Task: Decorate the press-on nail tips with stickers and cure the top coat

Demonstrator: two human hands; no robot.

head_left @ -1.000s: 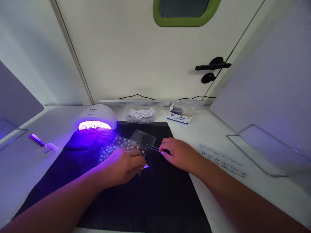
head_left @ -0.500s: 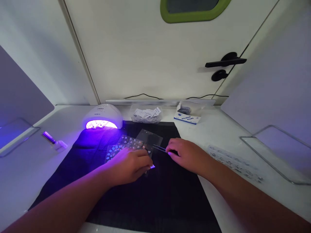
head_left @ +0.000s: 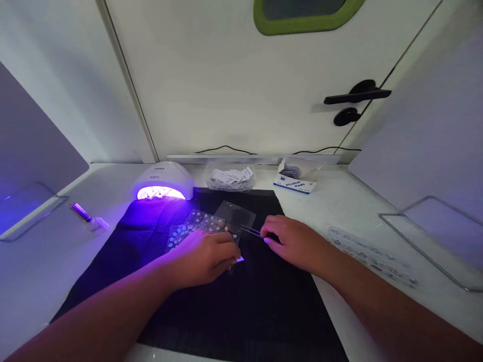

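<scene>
Tweezers (head_left: 252, 231) are pinched in my right hand (head_left: 292, 240), their thin tips pointing left over the sheets. My left hand (head_left: 211, 255) is closed low over the sticker sheets, its fingertips curled down. A small bright white edge (head_left: 240, 259) shows at those fingertips; what they grip is mostly hidden. Beneath and beyond the left hand lie a clear sheet with small patterned stickers (head_left: 205, 219) and a group of pale blue oval stickers (head_left: 180, 234). Behind them rests a plain translucent sheet (head_left: 241, 214). All of these are on a black mat (head_left: 241, 314).
A lit nail lamp (head_left: 164, 176) stands at the back left, with a small bottle (head_left: 89, 217) left of it. Behind the mat are a clear tub of white packets (head_left: 231, 177) and an alcohol pads box (head_left: 296, 181). A clear tray (head_left: 372, 257) of small pieces lies right.
The camera view has shifted a little, so everything sits slightly farther right. Both hands and the tweezers hold nearly the same pose over the sheets.
</scene>
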